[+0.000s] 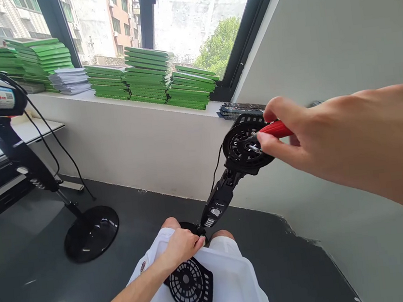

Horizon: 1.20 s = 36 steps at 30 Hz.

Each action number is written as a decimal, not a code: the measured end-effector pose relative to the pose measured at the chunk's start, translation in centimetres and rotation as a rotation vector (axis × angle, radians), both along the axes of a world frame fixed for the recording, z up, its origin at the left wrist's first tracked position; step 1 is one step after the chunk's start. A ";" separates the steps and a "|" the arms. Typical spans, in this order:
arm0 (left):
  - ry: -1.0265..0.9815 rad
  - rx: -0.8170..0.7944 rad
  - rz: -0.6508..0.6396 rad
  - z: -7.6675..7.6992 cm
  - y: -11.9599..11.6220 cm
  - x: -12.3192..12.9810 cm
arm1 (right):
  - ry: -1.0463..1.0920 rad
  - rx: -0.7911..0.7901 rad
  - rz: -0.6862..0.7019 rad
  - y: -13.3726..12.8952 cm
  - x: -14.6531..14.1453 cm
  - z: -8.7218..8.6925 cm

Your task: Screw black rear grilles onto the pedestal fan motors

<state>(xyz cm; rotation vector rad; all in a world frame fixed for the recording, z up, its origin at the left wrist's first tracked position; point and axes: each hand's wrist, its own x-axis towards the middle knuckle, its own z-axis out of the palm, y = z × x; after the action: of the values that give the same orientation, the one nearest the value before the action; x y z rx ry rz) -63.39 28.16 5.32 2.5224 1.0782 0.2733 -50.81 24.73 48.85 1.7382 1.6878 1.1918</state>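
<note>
A black fan body (239,149) on a slanted stem (219,202) stands between my knees, its round motor housing facing me. My right hand (316,138) grips a red-handled screwdriver (275,129) whose metal tip touches the middle of the housing. My left hand (182,248) rests on my lap in white shorts, fingers on a black round grille cover (190,286) next to the base of the stem. A black cord hangs from the fan head.
A second black fan on a stand with a round base (91,233) stands at left, its cord trailing down. Stacks of green boxes (149,74) line the window sill. A white wall rises close on the right; dark grey floor lies below.
</note>
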 end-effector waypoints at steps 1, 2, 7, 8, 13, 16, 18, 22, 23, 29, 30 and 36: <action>0.000 0.001 0.001 0.0 0.0 0.0 | 0.074 -0.064 0.011 0.1 0.0 0.1; 0.000 0.003 0.003 0.1 0.0 0.0 | 0.127 -0.116 0.030 0.2 0.1 0.1; 0.004 0.007 0.003 0.4 -0.1 -0.1 | -0.058 0.070 0.081 -0.4 0.8 -0.7; 0.005 0.007 0.002 0.4 -0.1 -0.1 | -0.083 0.131 0.087 -0.5 0.9 -0.9; 0.010 0.005 0.000 0.4 -0.1 -0.1 | 0.145 -0.040 0.152 -0.5 1.4 -1.2; 0.010 0.004 0.001 0.3 0.0 -0.1 | -0.001 -0.024 0.140 -0.7 1.0 -1.3; 0.007 0.003 0.000 0.2 0.0 -0.1 | -0.137 0.097 0.095 -0.9 0.5 -1.3; 0.002 -0.001 0.001 0.1 -0.1 -0.2 | 0.010 0.037 0.023 -0.6 -0.4 -0.9; 0.000 -0.003 0.001 0.1 0.0 -0.3 | 0.068 -0.026 0.021 -0.5 -0.4 -0.8; -0.024 -0.030 0.007 0.4 0.2 -0.2 | -0.194 0.147 0.045 -0.1 1.8 -0.8; -0.033 -0.037 0.008 0.4 0.1 -0.2 | -0.176 0.158 0.076 0.1 2.3 -0.9; -0.139 -0.087 0.036 0.5 0.1 -0.2 | -0.025 0.018 0.391 0.2 2.4 -1.1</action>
<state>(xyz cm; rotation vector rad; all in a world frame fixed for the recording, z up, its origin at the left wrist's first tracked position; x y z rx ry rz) -63.61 28.30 5.80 2.3711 1.0584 0.3965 -48.37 24.91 47.71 1.4338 2.0693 1.3873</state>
